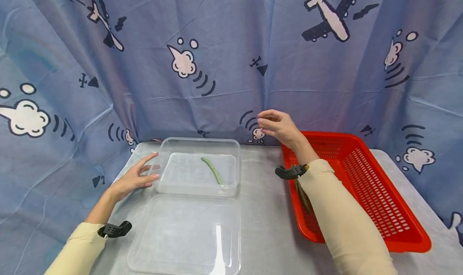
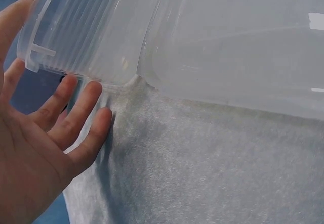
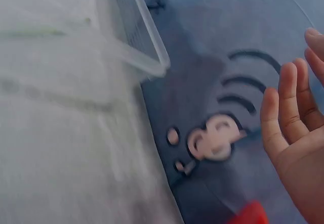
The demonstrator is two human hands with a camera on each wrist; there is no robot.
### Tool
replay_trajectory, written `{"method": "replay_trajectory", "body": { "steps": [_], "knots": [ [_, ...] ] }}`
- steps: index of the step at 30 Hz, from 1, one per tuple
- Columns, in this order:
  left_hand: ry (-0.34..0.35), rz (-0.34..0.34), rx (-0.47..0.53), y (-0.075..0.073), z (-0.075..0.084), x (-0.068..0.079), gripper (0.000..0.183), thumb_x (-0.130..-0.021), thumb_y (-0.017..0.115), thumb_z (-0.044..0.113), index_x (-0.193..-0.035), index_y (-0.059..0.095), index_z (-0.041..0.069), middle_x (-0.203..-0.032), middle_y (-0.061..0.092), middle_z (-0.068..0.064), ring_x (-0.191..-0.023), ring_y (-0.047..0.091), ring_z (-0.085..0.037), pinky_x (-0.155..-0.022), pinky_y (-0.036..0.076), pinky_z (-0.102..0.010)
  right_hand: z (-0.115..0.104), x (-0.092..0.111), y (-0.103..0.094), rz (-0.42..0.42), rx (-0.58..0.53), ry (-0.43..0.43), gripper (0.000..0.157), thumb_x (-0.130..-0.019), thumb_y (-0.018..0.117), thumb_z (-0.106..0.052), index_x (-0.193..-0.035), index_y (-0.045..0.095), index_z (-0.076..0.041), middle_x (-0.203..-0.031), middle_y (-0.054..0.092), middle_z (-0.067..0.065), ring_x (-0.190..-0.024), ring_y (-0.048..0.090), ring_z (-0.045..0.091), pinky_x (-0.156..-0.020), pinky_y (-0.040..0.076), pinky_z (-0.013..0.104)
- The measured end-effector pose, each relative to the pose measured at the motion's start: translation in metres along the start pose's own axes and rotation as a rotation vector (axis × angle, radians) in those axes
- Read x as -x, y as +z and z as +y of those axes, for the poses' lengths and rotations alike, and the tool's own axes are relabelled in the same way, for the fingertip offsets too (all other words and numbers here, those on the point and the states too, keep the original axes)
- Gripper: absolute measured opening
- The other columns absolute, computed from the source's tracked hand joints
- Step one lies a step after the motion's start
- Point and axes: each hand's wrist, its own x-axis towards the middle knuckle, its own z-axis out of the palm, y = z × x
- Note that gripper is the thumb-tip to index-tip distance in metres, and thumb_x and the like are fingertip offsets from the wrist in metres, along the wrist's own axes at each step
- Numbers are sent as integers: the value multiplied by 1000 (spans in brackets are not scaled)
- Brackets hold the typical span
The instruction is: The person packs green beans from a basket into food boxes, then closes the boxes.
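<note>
A clear plastic box [image 1: 197,190] stands on the table with one green bean [image 1: 212,170] lying inside it. My left hand [image 1: 135,176] is at the box's left side, its fingers spread against or very near the wall; the left wrist view shows fingertips by the ribbed side [image 2: 91,37]. My right hand [image 1: 280,126] is raised between the box and a red plastic basket [image 1: 383,186], fingers slightly bent. Nothing shows in that hand in the right wrist view. More green beans [image 1: 304,196] lie in the basket's left part, partly hidden by my right forearm.
A clear plastic lid [image 1: 188,230] lies flat in front of the box. The pale cloth-covered table [image 1: 265,210] shows between lid and basket. A blue patterned curtain [image 1: 224,66] hangs right behind the table edge and down the sides.
</note>
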Motion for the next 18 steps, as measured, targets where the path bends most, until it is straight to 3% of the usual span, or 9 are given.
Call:
{"method": "replay_trajectory", "body": {
  "steps": [8,15,18],
  "knots": [
    [-8,3,-4,1,0,1,83,-99,69,16,-164,17,18,-155,26,-29,-132,40,-43,-96,47,-52,4,21,-51,22,9,56,36,-98,70,-12,-128,60,4,-122,56,10,-119,52,34,-99,48,40],
    [-8,-1,0,0,-1,1,82,-100,68,16,-164,18,21,-156,28,-29,-132,41,-43,-96,47,-50,10,45,-95,-37,47,118,39,-101,65,-11,-135,54,4,-130,52,14,-118,55,32,-94,50,33],
    [-8,-1,4,0,-1,1,81,-100,68,15,-164,18,22,-156,28,-28,-132,42,-42,-96,47,-49,15,55,-113,-74,132,163,44,-103,63,-13,-140,49,6,-135,51,16,-120,54,32,-96,50,34]
  ]
}}
